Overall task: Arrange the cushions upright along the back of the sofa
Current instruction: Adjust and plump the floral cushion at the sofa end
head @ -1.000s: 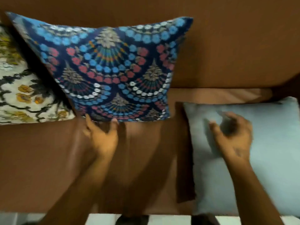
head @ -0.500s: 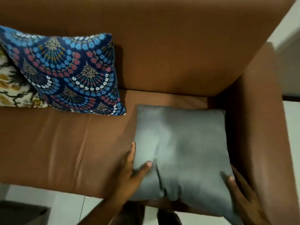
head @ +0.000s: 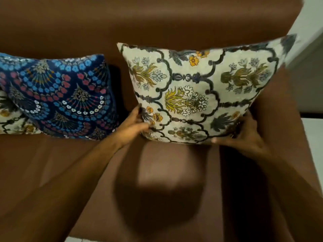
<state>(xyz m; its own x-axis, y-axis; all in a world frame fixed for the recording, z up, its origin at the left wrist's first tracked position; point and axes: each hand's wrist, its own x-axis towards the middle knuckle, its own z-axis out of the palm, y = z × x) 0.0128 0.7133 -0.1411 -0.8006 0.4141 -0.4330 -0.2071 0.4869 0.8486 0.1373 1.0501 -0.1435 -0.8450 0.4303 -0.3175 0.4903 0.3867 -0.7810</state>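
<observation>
A cream floral cushion [head: 201, 91] stands upright against the back of the brown sofa [head: 157, 23], at its right end beside the armrest. My left hand [head: 134, 126] grips its lower left corner and my right hand [head: 243, 135] grips its lower right edge. To the left, a blue patterned cushion [head: 59, 98] leans against the sofa back. It overlaps another cream floral cushion [head: 10, 123] at the far left, which is mostly cut off by the frame edge.
The sofa's right armrest [head: 279, 128] rises close beside my right hand. Bare brown seat [head: 166, 172] lies in front of the cushions. White floor [head: 314, 145] shows to the right of the sofa.
The cushion that lay flat showing its grey side has been lifted and turned. It now stands against the sofa back showing a floral face, with both hands holding its lower corners.
</observation>
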